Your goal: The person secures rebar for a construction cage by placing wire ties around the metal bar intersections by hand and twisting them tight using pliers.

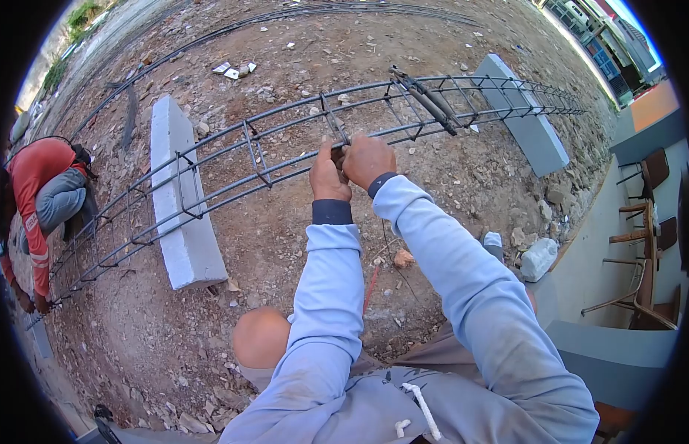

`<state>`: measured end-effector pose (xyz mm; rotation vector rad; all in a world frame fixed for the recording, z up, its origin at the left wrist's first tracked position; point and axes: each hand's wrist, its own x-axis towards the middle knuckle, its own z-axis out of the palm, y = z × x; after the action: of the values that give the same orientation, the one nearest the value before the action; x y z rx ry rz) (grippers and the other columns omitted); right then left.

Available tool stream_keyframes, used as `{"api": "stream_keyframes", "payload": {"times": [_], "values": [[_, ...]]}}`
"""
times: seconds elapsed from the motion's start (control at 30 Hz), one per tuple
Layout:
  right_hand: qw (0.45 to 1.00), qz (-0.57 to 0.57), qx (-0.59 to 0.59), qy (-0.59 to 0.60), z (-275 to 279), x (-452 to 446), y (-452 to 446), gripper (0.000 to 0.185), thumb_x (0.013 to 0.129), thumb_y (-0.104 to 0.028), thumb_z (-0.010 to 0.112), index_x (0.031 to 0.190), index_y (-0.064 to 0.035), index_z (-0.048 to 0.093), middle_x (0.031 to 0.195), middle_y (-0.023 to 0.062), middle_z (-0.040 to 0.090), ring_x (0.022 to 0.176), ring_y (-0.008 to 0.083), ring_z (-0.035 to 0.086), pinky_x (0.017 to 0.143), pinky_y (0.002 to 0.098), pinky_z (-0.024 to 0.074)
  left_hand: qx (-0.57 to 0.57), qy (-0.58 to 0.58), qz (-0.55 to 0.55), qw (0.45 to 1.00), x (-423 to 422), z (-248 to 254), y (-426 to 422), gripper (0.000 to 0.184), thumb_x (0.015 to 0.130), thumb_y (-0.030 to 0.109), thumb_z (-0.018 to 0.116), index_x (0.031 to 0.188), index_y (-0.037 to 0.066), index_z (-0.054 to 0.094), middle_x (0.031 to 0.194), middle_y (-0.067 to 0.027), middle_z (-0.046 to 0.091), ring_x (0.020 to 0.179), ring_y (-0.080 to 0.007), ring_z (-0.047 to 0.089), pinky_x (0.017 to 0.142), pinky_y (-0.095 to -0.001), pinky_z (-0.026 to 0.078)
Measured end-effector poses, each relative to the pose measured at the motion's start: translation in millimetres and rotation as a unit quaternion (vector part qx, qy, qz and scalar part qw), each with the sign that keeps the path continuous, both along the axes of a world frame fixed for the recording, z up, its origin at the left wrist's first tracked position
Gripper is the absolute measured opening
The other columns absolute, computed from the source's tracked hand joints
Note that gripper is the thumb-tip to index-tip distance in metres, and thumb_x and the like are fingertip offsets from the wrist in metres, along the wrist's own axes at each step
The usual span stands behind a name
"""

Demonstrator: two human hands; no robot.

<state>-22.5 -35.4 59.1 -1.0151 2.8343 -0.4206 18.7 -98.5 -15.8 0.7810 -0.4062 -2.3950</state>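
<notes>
Nearest my camera, two pale blue sleeves [326, 288] reach forward past a bare knee [260, 337]. At their ends, the left hand [330, 176] and right hand [370, 158] meet at the near long bar of a rebar cage [293, 162], fingers bunched narrow; I cannot tell whether they pinch the bar itself or something slim.

What matters from my seat: the cage lies just ahead of both hands, its long axis crossing my view from lower left to upper right. A stirrup [330, 112] runs down toward the fingertips, with both hands beside its near end, too close for me to call either nearer.

The cage rests across two concrete blocks, one off to the left [182, 185], one to the right [533, 140]. Between the hands and the right block, a dark bundle of short bars [431, 103] lies across it.

Farther left, a co-worker [42, 174] in red bends over the cage's end; beyond, loose long bars [285, 12] lie on the dirt.
</notes>
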Motion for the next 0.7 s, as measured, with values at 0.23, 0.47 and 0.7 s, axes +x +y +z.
{"api": "stream_keyframes", "payload": {"times": [0.23,0.47,0.7], "values": [[0.997,-0.03,-0.066,0.002,-15.5,-0.1,0.8,0.026,0.081,-0.026,0.058,0.084,-0.0009,0.063,0.078,0.0228,0.064,0.079,0.0366,0.064,0.07,0.0453,0.0511,-0.024,-0.003,-0.036,0.999,2.2,2.4,-4.2,0.028,0.093,0.03,0.051,0.092,0.004,0.062,0.078,-0.0047,0.063,0.065,-0.0141,0.058,0.058,-0.0271,0.047],[0.997,-0.03,-0.07,-0.015,-20.7,-0.7,2.5,0.026,0.083,-0.028,0.058,0.086,-0.002,0.062,0.082,0.0206,0.065,0.082,0.0364,0.064,0.072,0.0442,0.0507,-0.007,-0.006,-0.021,1.0,0.7,-4.2,-2.8,0.025,0.093,0.028,0.052,0.098,0.005,0.062,0.081,-0.0057,0.063,0.066,-0.0133,0.057,0.059,-0.0276,0.048],[0.995,-0.031,-0.093,-0.011,-22.4,0.0,3.0,0.027,0.084,-0.028,0.056,0.082,-0.0016,0.06,0.079,0.0216,0.063,0.079,0.0375,0.062,0.071,0.0463,0.0493,-0.007,0.048,-0.034,0.998,3.9,-2.9,-1.9,0.026,0.094,0.027,0.052,0.101,0.004,0.06,0.081,-0.0062,0.062,0.07,-0.0135,0.058,0.063,-0.0275,0.048]]}}
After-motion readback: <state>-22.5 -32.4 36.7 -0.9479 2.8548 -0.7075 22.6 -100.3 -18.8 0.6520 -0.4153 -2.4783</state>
